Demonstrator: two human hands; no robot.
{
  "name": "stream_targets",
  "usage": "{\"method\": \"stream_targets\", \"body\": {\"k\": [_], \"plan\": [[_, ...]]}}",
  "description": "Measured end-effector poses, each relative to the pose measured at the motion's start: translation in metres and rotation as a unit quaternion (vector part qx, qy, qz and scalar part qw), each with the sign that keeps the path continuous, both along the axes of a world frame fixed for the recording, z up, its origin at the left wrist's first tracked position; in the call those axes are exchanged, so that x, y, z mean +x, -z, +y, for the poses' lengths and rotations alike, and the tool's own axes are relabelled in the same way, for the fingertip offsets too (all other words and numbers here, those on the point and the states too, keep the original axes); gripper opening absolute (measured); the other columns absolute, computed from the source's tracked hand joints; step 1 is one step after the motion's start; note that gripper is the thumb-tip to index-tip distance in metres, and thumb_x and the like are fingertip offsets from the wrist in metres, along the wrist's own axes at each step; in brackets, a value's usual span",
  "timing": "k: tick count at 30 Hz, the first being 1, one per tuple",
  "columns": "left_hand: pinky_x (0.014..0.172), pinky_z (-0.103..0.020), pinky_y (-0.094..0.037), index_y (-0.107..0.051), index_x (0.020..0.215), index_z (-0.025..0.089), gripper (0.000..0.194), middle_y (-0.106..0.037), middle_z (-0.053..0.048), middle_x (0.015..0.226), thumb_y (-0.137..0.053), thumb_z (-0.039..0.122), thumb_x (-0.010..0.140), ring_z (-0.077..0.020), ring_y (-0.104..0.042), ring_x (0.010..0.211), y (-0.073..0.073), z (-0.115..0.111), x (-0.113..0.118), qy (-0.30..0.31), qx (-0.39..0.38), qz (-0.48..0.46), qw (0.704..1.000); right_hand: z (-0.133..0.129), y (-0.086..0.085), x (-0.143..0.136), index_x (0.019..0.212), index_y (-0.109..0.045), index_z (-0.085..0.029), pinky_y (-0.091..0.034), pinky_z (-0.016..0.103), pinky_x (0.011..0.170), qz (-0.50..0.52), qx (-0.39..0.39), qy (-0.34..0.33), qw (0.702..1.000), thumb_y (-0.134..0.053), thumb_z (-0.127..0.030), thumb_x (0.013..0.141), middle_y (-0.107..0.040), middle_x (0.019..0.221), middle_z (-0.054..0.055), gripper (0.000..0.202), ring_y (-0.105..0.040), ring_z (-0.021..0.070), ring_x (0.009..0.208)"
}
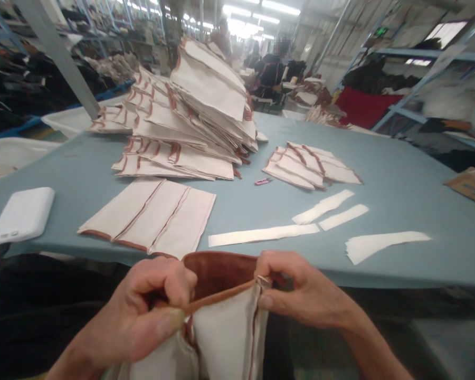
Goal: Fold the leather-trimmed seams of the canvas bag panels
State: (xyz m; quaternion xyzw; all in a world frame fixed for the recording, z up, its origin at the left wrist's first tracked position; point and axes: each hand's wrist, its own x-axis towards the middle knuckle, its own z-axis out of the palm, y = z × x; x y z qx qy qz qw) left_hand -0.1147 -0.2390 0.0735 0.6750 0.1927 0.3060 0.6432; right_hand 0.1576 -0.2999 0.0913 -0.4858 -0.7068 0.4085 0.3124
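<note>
In front of the table edge, a cream fabric piece with brown lining [225,332] hangs between my two hands. My left hand [154,306] pinches its brown top edge near one seam. At the other seam, my right hand [301,290] grips the same edge between thumb and fingers. The top gapes between them, so the brown inside shows. Just beyond lies a flat cream panel [154,214] with brown seams. Cream strips [263,234] lie past my right hand, with a fanned bunch of strips [380,244] farther right.
A tall pile of sewn cream panels [206,95] rises at the back of the blue-green table [399,184]. To its right are a smaller stack [311,164] and pink thread snips [263,181]. A white power bank-like box [24,214] sits left; a cardboard box [471,186] right.
</note>
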Motion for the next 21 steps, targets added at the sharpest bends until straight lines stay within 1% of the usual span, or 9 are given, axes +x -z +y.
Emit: {"method": "stream_targets", "body": {"k": [1, 3, 5, 6, 8, 9, 13, 16, 21], "plan": [[0.049, -0.025, -0.039, -0.045, 0.063, 0.021, 0.050, -0.051, 0.003, 0.056, -0.060, 0.054, 0.097, -0.0119, -0.048, 0.050, -0.002, 0.003, -0.005, -0.017, 0.040, 0.034, 0.998, -0.003, -0.005, 0.003, 0.070, -0.054, -0.019, -0.035, 0.024, 0.059, -0.002, 0.000, -0.001, 1.000, -0.069, -0.055, 0.093, -0.050, 0.068, -0.004, 0.044, -0.043, 0.0112, 0.062], [0.053, -0.024, -0.042, -0.052, 0.069, 0.021, 0.035, -0.057, 0.003, 0.062, -0.061, 0.041, 0.096, -0.0126, -0.054, 0.056, -0.007, 0.010, -0.009, -0.031, 0.124, 0.118, 0.985, -0.009, -0.016, 0.006, 0.068, -0.049, -0.020, -0.033, 0.023, 0.058, -0.018, 0.013, 0.001, 1.000, -0.067, -0.054, 0.095, -0.045, 0.068, -0.005, 0.047, -0.041, 0.0105, 0.061], [0.062, -0.023, -0.047, -0.064, 0.084, 0.020, 0.012, -0.067, 0.002, 0.077, -0.064, 0.030, 0.092, -0.0140, -0.062, 0.069, -0.015, 0.014, -0.005, -0.025, 0.205, 0.181, 0.962, -0.012, -0.026, 0.005, 0.069, -0.047, -0.020, -0.031, 0.023, 0.057, -0.027, 0.031, -0.010, 0.999, -0.066, -0.048, 0.098, -0.044, 0.068, -0.005, 0.044, -0.040, 0.0099, 0.061], [0.070, -0.023, -0.049, -0.068, 0.092, 0.021, 0.006, -0.071, 0.002, 0.086, -0.065, 0.026, 0.090, -0.0148, -0.065, 0.078, -0.020, 0.015, 0.000, -0.016, 0.239, 0.191, 0.952, -0.011, -0.031, 0.004, 0.069, -0.046, -0.020, -0.031, 0.022, 0.058, -0.028, 0.039, -0.018, 0.999, -0.066, -0.044, 0.098, -0.044, 0.068, -0.005, 0.042, -0.040, 0.0097, 0.061], [0.084, -0.022, -0.049, -0.069, 0.102, 0.023, 0.012, -0.074, 0.002, 0.099, -0.065, 0.020, 0.091, -0.0152, -0.067, 0.093, -0.030, 0.015, 0.013, 0.002, 0.287, 0.173, 0.942, -0.009, -0.037, 0.000, 0.070, -0.044, -0.021, -0.030, 0.022, 0.059, -0.033, 0.050, -0.031, 0.998, -0.067, -0.035, 0.097, -0.044, 0.068, -0.006, 0.038, -0.039, 0.0093, 0.062], [0.088, -0.022, -0.048, -0.069, 0.103, 0.024, 0.014, -0.075, 0.003, 0.101, -0.064, 0.017, 0.091, -0.0143, -0.067, 0.096, -0.034, 0.014, 0.020, 0.013, 0.296, 0.158, 0.942, -0.007, -0.038, -0.002, 0.070, -0.044, -0.021, -0.029, 0.022, 0.059, -0.037, 0.052, -0.036, 0.997, -0.068, -0.030, 0.095, -0.044, 0.068, -0.007, 0.036, -0.040, 0.0092, 0.062], [0.085, -0.017, -0.047, -0.068, 0.099, 0.022, 0.020, -0.075, 0.006, 0.093, -0.064, 0.008, 0.085, -0.0094, -0.067, 0.086, -0.037, 0.012, 0.041, 0.027, 0.259, 0.120, 0.958, -0.003, -0.037, -0.012, 0.070, -0.041, -0.021, -0.028, 0.023, 0.060, -0.061, 0.057, -0.032, 0.996, -0.065, -0.017, 0.087, -0.045, 0.067, -0.007, 0.030, -0.042, 0.0096, 0.064], [0.077, -0.017, -0.047, -0.068, 0.090, 0.020, 0.019, -0.073, 0.007, 0.084, -0.062, 0.006, 0.079, -0.0084, -0.065, 0.076, -0.033, 0.013, 0.045, 0.026, 0.222, 0.129, 0.966, -0.004, -0.032, -0.017, 0.070, -0.037, -0.021, -0.027, 0.025, 0.060, -0.080, 0.076, -0.011, 0.994, -0.060, -0.013, 0.083, -0.045, 0.066, -0.006, 0.028, -0.042, 0.0098, 0.063], [0.069, -0.017, -0.046, -0.068, 0.081, 0.016, 0.010, -0.068, 0.006, 0.074, -0.062, 0.010, 0.075, -0.0094, -0.061, 0.069, -0.023, 0.016, 0.048, 0.019, 0.178, 0.161, 0.971, -0.003, -0.021, -0.026, 0.068, -0.035, -0.022, -0.024, 0.027, 0.059, -0.117, 0.096, 0.019, 0.988, -0.057, -0.013, 0.082, -0.044, 0.063, -0.005, 0.027, -0.040, 0.0108, 0.060]]}}
